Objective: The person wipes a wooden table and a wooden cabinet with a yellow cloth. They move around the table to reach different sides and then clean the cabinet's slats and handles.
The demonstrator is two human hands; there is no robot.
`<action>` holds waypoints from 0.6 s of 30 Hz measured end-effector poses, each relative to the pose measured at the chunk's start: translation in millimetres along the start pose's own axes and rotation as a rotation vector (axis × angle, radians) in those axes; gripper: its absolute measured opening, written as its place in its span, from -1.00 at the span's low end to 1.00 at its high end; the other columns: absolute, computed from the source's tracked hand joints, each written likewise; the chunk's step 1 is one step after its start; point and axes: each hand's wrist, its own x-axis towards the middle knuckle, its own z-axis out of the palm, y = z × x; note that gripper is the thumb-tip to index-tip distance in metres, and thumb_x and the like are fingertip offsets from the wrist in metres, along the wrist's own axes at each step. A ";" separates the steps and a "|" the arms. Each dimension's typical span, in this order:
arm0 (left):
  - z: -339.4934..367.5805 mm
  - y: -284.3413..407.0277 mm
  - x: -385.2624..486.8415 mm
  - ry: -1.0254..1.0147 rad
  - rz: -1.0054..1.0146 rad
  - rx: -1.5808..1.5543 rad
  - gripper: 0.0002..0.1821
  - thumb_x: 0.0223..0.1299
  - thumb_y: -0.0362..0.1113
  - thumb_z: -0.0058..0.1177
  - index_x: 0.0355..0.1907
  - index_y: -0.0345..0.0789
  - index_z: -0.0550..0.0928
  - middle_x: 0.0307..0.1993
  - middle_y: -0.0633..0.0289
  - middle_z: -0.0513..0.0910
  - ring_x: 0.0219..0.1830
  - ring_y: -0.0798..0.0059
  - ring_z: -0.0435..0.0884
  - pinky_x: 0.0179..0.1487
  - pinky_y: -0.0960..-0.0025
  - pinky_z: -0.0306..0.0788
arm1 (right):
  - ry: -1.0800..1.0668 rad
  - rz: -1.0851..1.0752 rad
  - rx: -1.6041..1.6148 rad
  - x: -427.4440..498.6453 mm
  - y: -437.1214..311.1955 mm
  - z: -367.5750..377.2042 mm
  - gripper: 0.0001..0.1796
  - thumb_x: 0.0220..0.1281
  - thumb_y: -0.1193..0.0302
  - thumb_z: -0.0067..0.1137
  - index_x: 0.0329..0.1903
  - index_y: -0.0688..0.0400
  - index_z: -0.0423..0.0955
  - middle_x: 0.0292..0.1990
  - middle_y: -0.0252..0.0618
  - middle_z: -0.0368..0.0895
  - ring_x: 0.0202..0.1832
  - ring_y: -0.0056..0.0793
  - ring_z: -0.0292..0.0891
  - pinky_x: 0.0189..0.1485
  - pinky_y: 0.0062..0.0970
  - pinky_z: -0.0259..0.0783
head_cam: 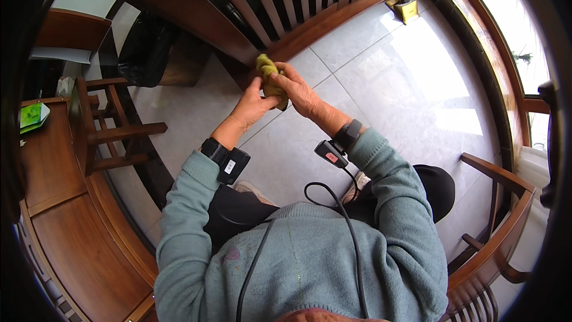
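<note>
A crumpled yellow-green cloth (pixel 267 66) is bunched between my two hands, out in front of me above the tiled floor (pixel 277 152). My left hand (pixel 251 106) grips its near lower part, thumb and fingers pressed around it. From the other side, my right hand (pixel 297 87) holds the cloth with the thumb on top. Just beyond the cloth stands the corner of a dark wooden slatted frame (pixel 286 44). I cannot tell whether the cloth touches the wood.
To the left are a wooden stool (pixel 111 134), a bin with a black bag (pixel 147 53) and a wooden table (pixel 62 232) bearing a green box (pixel 33 116). A wooden chair (pixel 496 241) stands at right. A yellow object (pixel 407 11) sits by the far wall. A cable (pixel 353 250) hangs from my right wrist device.
</note>
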 end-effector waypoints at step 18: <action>-32.0 16.1 -2.8 0.087 -0.163 -0.248 -0.75 0.36 -0.17 0.02 -0.09 -0.31 0.59 -0.19 0.28 0.59 -0.33 0.59 0.53 -0.28 0.57 0.46 | 0.020 -0.410 -0.735 -2.8 -6.7 -9.3 -0.65 0.05 0.48 0.20 -0.03 0.12 0.52 -0.26 -0.22 0.56 -0.21 -0.35 0.54 -0.19 -0.40 0.49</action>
